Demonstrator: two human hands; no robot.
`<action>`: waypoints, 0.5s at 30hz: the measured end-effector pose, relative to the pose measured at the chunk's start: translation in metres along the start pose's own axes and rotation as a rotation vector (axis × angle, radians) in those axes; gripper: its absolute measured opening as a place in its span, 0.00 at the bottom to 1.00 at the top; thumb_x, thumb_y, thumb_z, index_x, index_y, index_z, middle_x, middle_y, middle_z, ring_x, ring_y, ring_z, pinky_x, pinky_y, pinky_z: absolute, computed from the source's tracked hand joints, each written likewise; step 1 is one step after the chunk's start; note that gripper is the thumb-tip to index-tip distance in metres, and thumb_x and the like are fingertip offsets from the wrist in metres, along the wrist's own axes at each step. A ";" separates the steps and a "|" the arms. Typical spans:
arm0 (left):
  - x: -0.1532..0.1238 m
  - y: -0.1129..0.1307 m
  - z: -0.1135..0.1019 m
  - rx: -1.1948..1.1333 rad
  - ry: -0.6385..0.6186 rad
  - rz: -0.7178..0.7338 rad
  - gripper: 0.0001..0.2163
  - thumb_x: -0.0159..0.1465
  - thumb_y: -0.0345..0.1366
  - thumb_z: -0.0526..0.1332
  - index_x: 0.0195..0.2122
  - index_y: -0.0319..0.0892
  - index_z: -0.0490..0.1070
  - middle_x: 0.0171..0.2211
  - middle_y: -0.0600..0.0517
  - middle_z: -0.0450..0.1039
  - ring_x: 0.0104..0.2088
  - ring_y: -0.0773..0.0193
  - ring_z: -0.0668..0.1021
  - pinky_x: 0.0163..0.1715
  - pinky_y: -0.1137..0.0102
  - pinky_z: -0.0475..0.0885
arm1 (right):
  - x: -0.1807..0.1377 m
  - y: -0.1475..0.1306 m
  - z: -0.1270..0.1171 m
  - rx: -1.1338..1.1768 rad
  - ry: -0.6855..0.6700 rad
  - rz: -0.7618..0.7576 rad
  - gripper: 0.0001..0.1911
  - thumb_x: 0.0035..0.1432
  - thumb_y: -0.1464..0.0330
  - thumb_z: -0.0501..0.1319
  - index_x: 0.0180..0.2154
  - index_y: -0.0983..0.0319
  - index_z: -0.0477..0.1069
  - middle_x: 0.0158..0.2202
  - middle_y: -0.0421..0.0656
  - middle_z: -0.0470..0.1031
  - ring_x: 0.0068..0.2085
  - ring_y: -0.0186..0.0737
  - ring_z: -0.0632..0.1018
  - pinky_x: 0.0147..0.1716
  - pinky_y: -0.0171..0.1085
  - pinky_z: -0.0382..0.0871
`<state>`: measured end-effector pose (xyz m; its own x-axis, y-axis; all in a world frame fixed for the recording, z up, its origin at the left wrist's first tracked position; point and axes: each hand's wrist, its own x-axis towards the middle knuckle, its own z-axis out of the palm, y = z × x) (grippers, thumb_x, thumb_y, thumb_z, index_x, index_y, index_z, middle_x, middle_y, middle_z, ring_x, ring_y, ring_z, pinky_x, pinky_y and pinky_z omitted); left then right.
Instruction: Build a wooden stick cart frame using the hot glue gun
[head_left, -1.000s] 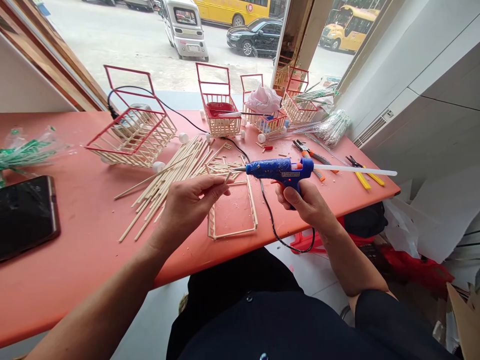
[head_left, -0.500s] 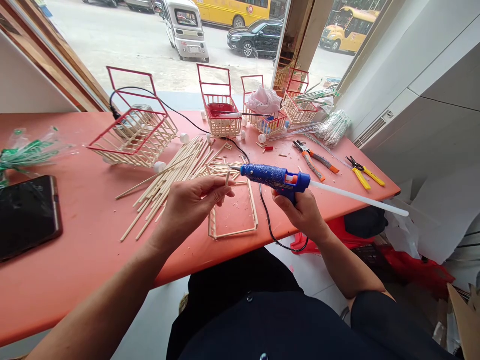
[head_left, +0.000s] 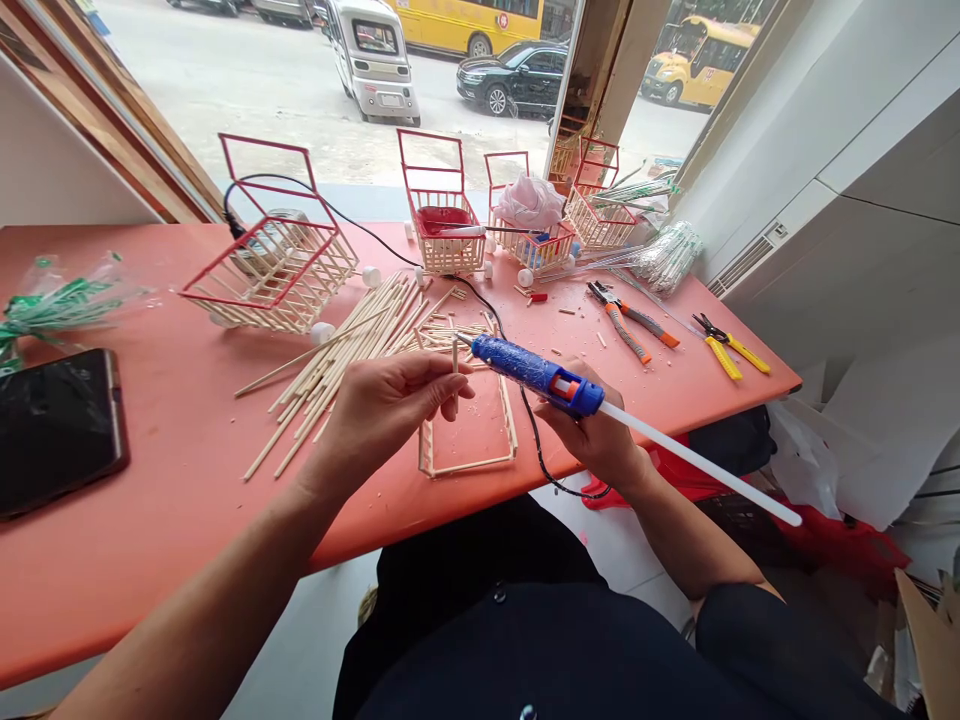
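Note:
Between the thumb and fingers of my left hand [head_left: 405, 395] a short wooden stick [head_left: 454, 362] is pinched upright. My right hand [head_left: 589, 430] grips a blue glue gun [head_left: 532, 368], with a long white glue stick [head_left: 705, 465] poking out of its rear. The nozzle points left and is close to the top of the short stick; whether they touch I cannot tell. Below my hands a rectangular frame of wooden sticks [head_left: 472, 467] lies on the table. Loose long sticks [head_left: 337, 370] are heaped left of it, and shorter pieces lie behind it.
On the pink table [head_left: 187, 440] stand several stick-built carts with red trim, one cart [head_left: 277, 270] at left. Orange-handled pliers [head_left: 626, 320] and yellow-handled pliers [head_left: 727, 345] lie at right, a phone [head_left: 56, 430] at left. The black cord [head_left: 534, 430] hangs over the front edge.
My right hand has tilted the glue gun, its rear swinging down and its nozzle shifting slightly left toward the stick's top. My left hand stays almost still, the stick held upright.

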<state>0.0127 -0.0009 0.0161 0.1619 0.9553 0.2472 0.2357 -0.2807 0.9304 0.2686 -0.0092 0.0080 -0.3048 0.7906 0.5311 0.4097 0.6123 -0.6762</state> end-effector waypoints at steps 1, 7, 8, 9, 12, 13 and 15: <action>0.000 0.001 0.000 -0.003 0.000 0.002 0.11 0.66 0.44 0.68 0.35 0.42 0.85 0.30 0.48 0.84 0.24 0.67 0.78 0.26 0.71 0.72 | 0.000 -0.001 0.000 0.014 0.002 -0.020 0.15 0.71 0.52 0.62 0.40 0.57 0.68 0.36 0.44 0.73 0.37 0.43 0.74 0.39 0.42 0.70; 0.002 0.005 0.001 -0.028 -0.004 0.000 0.11 0.65 0.43 0.68 0.34 0.41 0.84 0.24 0.50 0.80 0.22 0.68 0.76 0.24 0.72 0.71 | -0.001 0.000 0.002 -0.032 -0.003 -0.138 0.08 0.73 0.60 0.64 0.45 0.57 0.70 0.40 0.43 0.75 0.41 0.42 0.77 0.43 0.40 0.72; 0.002 0.006 0.001 -0.038 -0.005 -0.001 0.11 0.65 0.42 0.68 0.33 0.41 0.84 0.23 0.50 0.80 0.22 0.68 0.76 0.23 0.72 0.71 | -0.002 0.000 0.002 -0.045 0.002 -0.148 0.07 0.72 0.61 0.64 0.46 0.56 0.70 0.40 0.43 0.76 0.41 0.41 0.77 0.43 0.40 0.72; 0.002 0.008 0.001 -0.049 -0.007 -0.001 0.11 0.65 0.42 0.68 0.33 0.40 0.84 0.23 0.51 0.79 0.21 0.68 0.76 0.23 0.73 0.71 | -0.003 0.001 0.003 -0.057 0.012 -0.157 0.07 0.72 0.62 0.65 0.46 0.56 0.70 0.40 0.43 0.76 0.41 0.41 0.78 0.43 0.40 0.72; 0.001 0.010 0.001 -0.070 -0.014 -0.001 0.10 0.65 0.41 0.68 0.33 0.40 0.84 0.21 0.52 0.78 0.21 0.69 0.76 0.23 0.74 0.70 | -0.004 0.001 0.005 -0.087 0.044 -0.178 0.06 0.71 0.65 0.65 0.47 0.55 0.70 0.40 0.41 0.76 0.40 0.40 0.78 0.42 0.39 0.73; 0.001 0.009 0.001 -0.074 -0.014 -0.002 0.10 0.65 0.41 0.68 0.33 0.40 0.84 0.21 0.52 0.78 0.21 0.69 0.76 0.23 0.74 0.70 | -0.005 0.001 0.005 -0.096 0.049 -0.179 0.05 0.71 0.66 0.65 0.46 0.55 0.70 0.39 0.41 0.76 0.40 0.39 0.78 0.42 0.39 0.73; 0.001 0.008 0.001 -0.081 -0.010 -0.009 0.10 0.65 0.41 0.69 0.33 0.40 0.84 0.22 0.52 0.78 0.22 0.69 0.76 0.23 0.75 0.70 | -0.005 0.001 0.006 -0.106 0.051 -0.180 0.05 0.71 0.65 0.65 0.46 0.55 0.70 0.39 0.41 0.76 0.40 0.39 0.78 0.41 0.39 0.73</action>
<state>0.0153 -0.0025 0.0238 0.1702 0.9568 0.2359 0.1593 -0.2630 0.9516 0.2656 -0.0129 0.0020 -0.3384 0.6654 0.6654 0.4415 0.7367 -0.5121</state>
